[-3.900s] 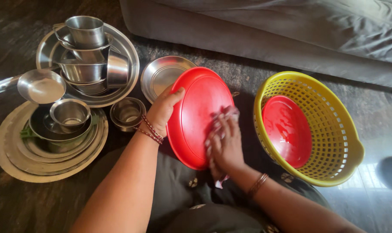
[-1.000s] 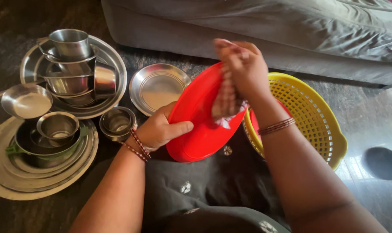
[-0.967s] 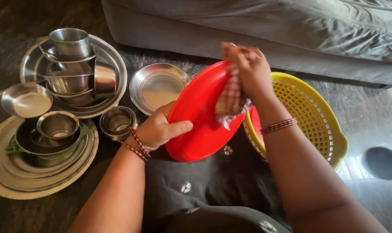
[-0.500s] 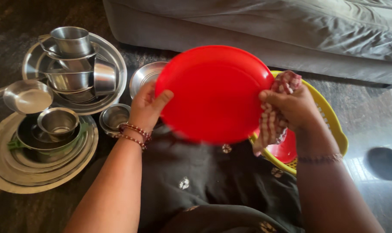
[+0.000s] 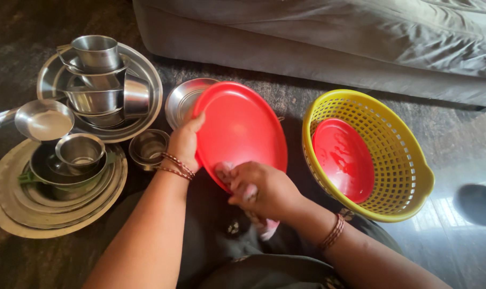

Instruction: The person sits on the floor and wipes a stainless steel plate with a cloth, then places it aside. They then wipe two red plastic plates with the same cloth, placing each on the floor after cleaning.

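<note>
A round red plastic plate [image 5: 243, 128] stands tilted on its edge in front of me, over my dark lap. My left hand [image 5: 185, 140] grips its left rim, thumb on the face. My right hand [image 5: 261, 188] presses a bunched pink and white cloth [image 5: 258, 211] against the plate's lower edge; most of the cloth is hidden under my fingers. To the right, a yellow perforated plastic basket [image 5: 398, 134] holds a second red plate [image 5: 342, 159] leaning inside it.
On the dark floor at left lie stacked steel plates [image 5: 18, 208] with bowls, a steel ladle [image 5: 42, 120], a large steel tray [image 5: 147, 85] holding steel cups, a small steel bowl [image 5: 148, 145] and a steel dish [image 5: 181, 99]. A grey sofa [image 5: 318, 37] runs along the back.
The red plate has come down from upright and facing me to a tilted position. My right hand with the cloth has moved from the plate's right rim to its lower edge.
</note>
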